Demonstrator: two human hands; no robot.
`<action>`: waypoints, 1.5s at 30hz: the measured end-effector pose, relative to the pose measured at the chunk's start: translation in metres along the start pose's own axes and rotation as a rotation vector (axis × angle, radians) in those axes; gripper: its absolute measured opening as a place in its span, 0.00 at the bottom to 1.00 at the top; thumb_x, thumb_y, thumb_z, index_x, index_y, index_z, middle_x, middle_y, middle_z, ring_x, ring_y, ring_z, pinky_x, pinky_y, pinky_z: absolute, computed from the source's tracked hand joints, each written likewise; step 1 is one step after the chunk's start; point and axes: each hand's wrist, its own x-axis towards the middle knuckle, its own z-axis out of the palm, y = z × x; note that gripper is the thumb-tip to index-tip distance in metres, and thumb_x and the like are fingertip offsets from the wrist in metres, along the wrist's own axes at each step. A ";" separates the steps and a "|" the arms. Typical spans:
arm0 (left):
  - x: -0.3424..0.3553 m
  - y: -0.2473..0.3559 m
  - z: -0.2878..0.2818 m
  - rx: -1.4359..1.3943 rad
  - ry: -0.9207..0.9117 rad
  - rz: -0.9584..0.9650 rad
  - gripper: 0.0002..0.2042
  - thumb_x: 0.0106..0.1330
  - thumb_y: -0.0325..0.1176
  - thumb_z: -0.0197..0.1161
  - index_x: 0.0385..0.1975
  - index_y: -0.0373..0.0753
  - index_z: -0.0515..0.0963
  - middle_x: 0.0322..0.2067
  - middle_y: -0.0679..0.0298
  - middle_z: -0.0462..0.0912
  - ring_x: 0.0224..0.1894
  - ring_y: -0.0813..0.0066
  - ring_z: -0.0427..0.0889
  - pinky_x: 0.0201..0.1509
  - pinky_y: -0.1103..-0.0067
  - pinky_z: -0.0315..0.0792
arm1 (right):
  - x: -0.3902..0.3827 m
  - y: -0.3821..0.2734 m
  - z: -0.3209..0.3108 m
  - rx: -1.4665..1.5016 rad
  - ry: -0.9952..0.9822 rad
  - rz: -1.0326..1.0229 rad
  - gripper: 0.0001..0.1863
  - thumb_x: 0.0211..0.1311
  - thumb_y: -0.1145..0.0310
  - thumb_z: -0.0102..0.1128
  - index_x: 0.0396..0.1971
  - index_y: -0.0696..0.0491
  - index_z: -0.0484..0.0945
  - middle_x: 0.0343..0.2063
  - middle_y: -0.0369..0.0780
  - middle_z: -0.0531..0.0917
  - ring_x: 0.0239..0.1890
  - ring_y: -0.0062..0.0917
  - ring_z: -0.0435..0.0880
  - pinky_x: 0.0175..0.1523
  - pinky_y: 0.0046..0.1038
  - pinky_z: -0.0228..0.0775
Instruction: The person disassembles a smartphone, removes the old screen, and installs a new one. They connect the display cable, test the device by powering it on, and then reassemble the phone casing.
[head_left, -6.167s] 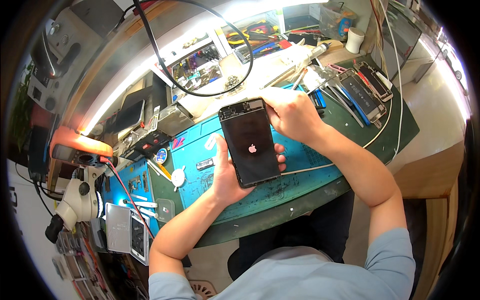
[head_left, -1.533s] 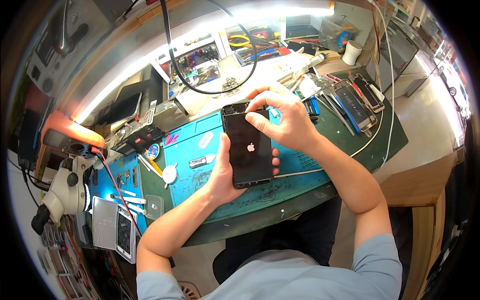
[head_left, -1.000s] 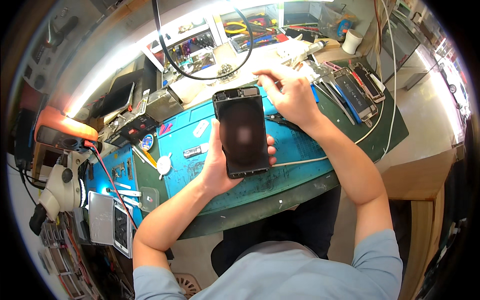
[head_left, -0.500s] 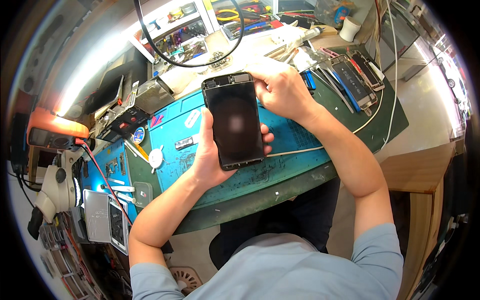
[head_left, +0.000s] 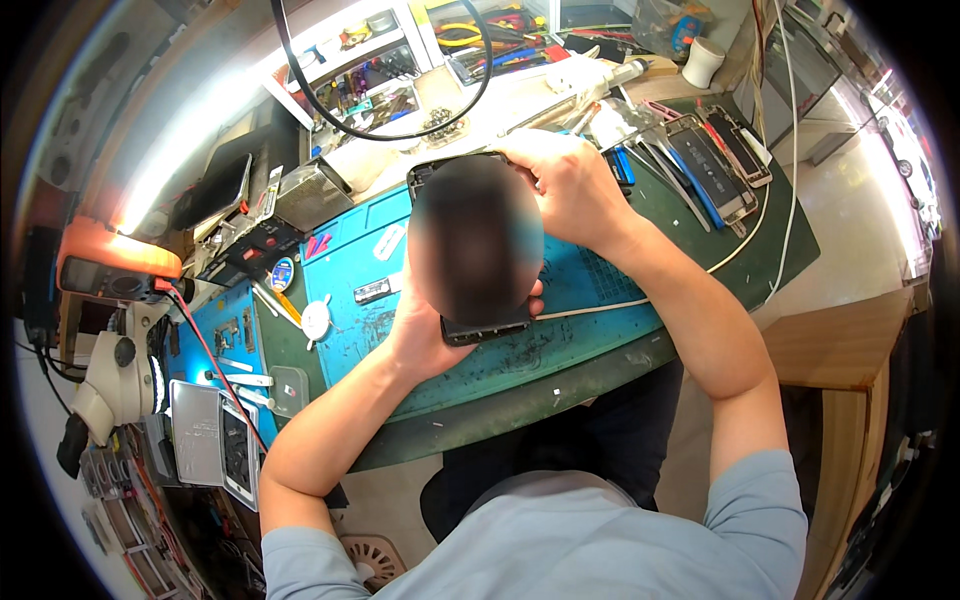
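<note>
A black smartphone [head_left: 474, 250] with a dark screen is held upright over the blue work mat [head_left: 600, 290]. My left hand [head_left: 425, 330] cups it from below and behind, fingers wrapped around its lower edge. My right hand [head_left: 570, 185] grips the phone's top right corner, fingers curled over its upper edge. A white cable [head_left: 640, 300] runs across the mat from the phone's lower end toward the right.
A green mat [head_left: 740, 240] lies under the blue one. Several opened phones [head_left: 715, 160] and tools lie at the right. A microscope [head_left: 110, 380] and an orange multimeter [head_left: 110, 270] stand at the left. Parts trays [head_left: 370, 75] and a white cup [head_left: 703, 62] sit at the back.
The phone's screen showed a white logo and has gone dark. My right hand shifted from the screen's upper part to the phone's top right corner. The phone stayed in my left hand.
</note>
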 end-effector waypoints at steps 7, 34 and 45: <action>0.001 0.000 0.004 0.047 0.007 0.022 0.46 0.64 0.79 0.41 0.66 0.42 0.66 0.55 0.49 0.77 0.55 0.58 0.80 0.63 0.58 0.74 | -0.001 0.001 0.001 -0.005 -0.012 0.013 0.08 0.57 0.66 0.64 0.32 0.54 0.82 0.21 0.42 0.78 0.23 0.34 0.80 0.30 0.31 0.71; 0.000 -0.001 0.000 0.068 0.029 0.023 0.46 0.65 0.78 0.41 0.66 0.40 0.66 0.56 0.50 0.78 0.57 0.56 0.81 0.68 0.58 0.72 | 0.003 -0.012 -0.008 0.021 -0.032 0.057 0.02 0.52 0.80 0.56 0.26 0.58 0.75 0.22 0.48 0.76 0.26 0.45 0.77 0.32 0.38 0.68; 0.000 0.000 -0.004 0.047 -0.015 0.018 0.47 0.65 0.79 0.40 0.66 0.40 0.66 0.56 0.51 0.78 0.57 0.56 0.80 0.68 0.58 0.73 | 0.003 -0.011 -0.005 0.035 -0.011 0.038 0.02 0.53 0.79 0.57 0.27 0.59 0.76 0.22 0.48 0.76 0.27 0.45 0.77 0.32 0.38 0.69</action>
